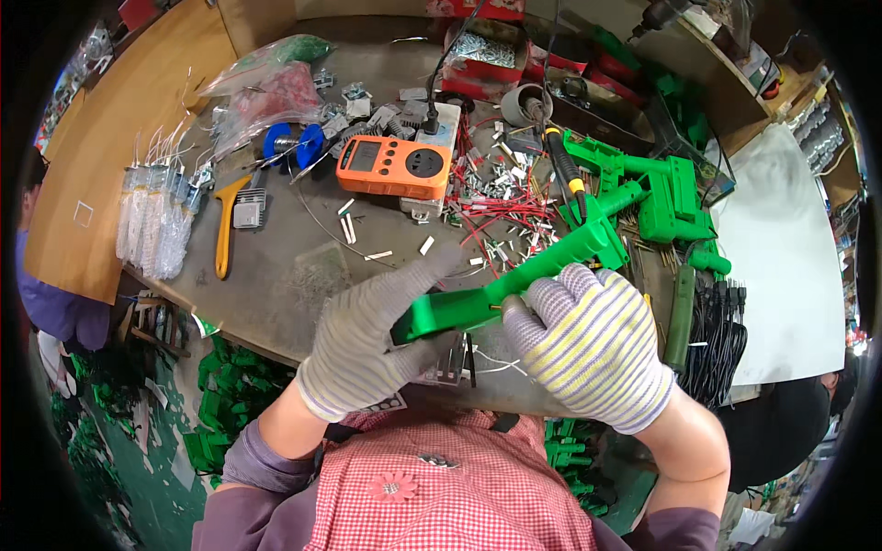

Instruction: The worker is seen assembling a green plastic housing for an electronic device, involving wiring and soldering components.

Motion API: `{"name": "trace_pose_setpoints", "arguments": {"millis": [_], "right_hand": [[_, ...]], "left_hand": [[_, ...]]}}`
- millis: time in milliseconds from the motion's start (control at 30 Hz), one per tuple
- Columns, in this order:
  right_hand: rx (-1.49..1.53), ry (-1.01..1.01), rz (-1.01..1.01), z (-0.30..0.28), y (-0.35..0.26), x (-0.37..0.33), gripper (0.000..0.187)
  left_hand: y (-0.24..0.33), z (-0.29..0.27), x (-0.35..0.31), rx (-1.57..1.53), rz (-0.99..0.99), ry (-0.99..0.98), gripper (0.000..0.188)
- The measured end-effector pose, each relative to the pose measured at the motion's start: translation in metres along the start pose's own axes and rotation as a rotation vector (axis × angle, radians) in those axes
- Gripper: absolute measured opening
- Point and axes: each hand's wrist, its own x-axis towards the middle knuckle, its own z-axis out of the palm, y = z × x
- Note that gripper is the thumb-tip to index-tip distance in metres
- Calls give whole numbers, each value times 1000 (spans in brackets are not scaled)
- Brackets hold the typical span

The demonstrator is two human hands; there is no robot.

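Observation:
Both hands wear striped knit gloves and hold one long green plastic tool housing (537, 268) above the bench edge, its right end angled up and away. My left hand (363, 344) wraps round the housing's near left end, thumb along its top. At the middle, my right hand (597, 344) has curled fingers closed against its near side. By the right thumb a small brass-coloured piece (496, 307) shows; whether the fingers grip it I cannot tell. Beyond the housing lie loose red wires (501, 209) with white tips, and a soldering iron (563, 163) hangs over them.
An orange meter (395, 167) with a socket stands behind my hands. To the left are a yellow-handled screwdriver (225, 230), a blue solder spool (292, 143) and bagged white parts (154, 220). More green housings (675, 197) and black power cords (715, 331) lie at right.

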Motion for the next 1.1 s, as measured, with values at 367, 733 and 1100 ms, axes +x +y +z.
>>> {"name": "trace_pose_setpoints", "arguments": {"millis": [367,733,1100], "right_hand": [[229,169,-296,-6,8,1,23],[1066,786,613,66,-13,-41,33],[1010,701,683,53,-12,-37,18]], "left_hand": [[-26,12,-8,-342,22,-52,78],[-21,8,-10,-285,-35,95,67],[-23,21,-16,-306,-30,156,56]]}}
